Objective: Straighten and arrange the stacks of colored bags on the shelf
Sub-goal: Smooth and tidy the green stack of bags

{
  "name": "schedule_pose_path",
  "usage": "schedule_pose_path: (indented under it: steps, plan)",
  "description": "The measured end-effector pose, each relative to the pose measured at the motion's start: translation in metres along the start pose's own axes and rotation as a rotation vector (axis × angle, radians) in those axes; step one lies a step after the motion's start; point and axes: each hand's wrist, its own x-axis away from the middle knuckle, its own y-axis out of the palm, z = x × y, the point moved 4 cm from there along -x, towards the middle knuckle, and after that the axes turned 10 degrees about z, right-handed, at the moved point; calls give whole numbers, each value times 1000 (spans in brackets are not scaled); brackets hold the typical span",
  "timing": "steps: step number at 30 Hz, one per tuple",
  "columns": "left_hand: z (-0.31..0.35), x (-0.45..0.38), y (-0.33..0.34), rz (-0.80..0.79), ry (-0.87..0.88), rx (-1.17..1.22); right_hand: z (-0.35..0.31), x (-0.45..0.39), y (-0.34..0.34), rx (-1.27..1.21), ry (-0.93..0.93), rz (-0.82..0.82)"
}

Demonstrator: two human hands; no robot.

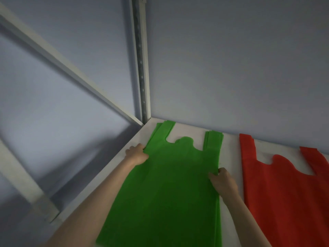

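Lengthwise, green bags (170, 175) handles wallward.

Green bags (169, 175), plain, no print. Red bags (288, 189) beside them, also plain, darker toward the right edge. White shelf (229, 150). Pale blue-grey wall (231, 68). Grey metal post (141, 68) with dark holes.

Slotted metal upright (141, 68) runs top to bottom at the rear corner — pale grey, a column of punched holes down its face. Right of the upright: plain blue-grey back wall (231, 59), no markings. Left of the upright: a diagonal brace (58, 61) slants down to meet its foot, side wall (35, 111) behind it in soft shadow. Further left and lower — a second pale frame bar (26, 186), blurred, angled across the side wall.
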Motion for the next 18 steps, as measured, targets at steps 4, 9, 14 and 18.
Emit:
schedule_pose_path:
  steps: [4,9,14,18]
  plan:
    - [17,0,-8,80,60,5,-4,-2,-1,46,-47,0]
    - [31,0,6,-79,189,-141,0,-8,1,-30,3,15]
    - [11,18,-1,96,-79,-40,-10,-20,-11,-27,31,145]
    - [-36,41,-10,35,-237,-7,-17,-43,-8,-6,98,79]
